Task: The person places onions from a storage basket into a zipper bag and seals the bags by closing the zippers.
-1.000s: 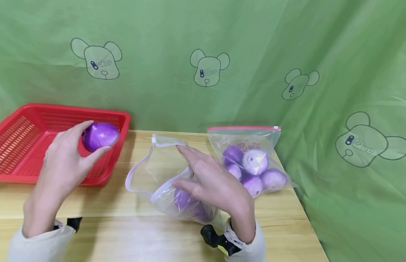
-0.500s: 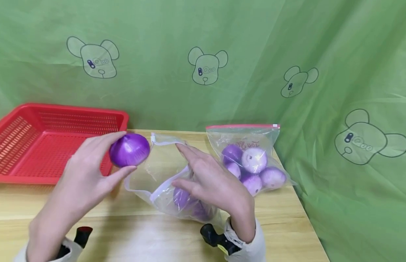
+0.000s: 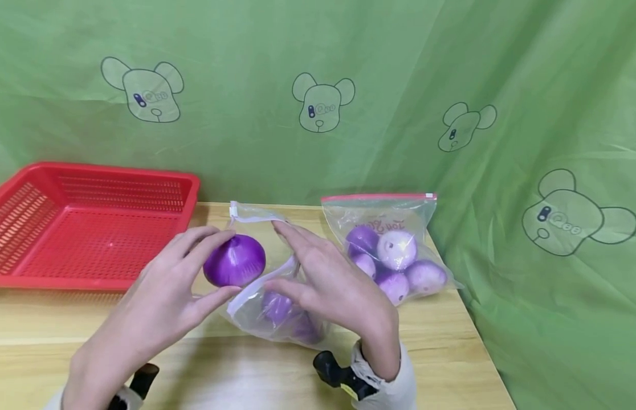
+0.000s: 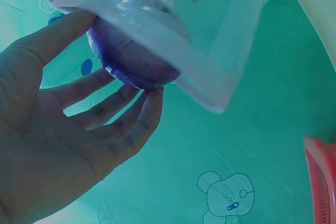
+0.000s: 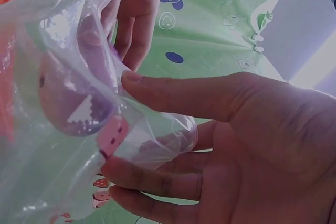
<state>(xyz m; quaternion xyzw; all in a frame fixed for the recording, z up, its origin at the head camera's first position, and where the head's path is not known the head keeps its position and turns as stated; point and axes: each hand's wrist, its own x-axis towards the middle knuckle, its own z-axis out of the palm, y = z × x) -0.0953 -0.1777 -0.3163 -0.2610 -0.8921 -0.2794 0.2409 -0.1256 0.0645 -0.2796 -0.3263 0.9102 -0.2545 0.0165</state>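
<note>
My left hand [image 3: 169, 290] holds a shiny purple onion [image 3: 238, 262] between thumb and fingertips, right at the mouth of a clear zip bag [image 3: 246, 299]. In the left wrist view, the bag's film [image 4: 226, 82] drapes over the upper part of that onion [image 4: 131, 59]. My right hand [image 3: 333, 279] keeps the mouth spread, thumb by the near rim and fingers along the far one. The right wrist view has the bag [image 5: 31, 166] between that thumb and the fingers. Purple onions [image 3: 277, 307] show through the bag, partly hidden under my right hand.
A red plastic basket [image 3: 113, 279] with slotted walls stands at the left. Behind my right hand lies another zip bag [image 3: 343, 219] with a red top strip, holding several purple and pale onions [image 3: 397, 250]. A green curtain [image 3: 236, 148] hangs beyond the wooden table [image 3: 446, 353].
My left hand has carried the purple onion from over the basket rightward to the bag's mouth. My right hand has stayed at the bag, whose mouth has shifted slightly left.
</note>
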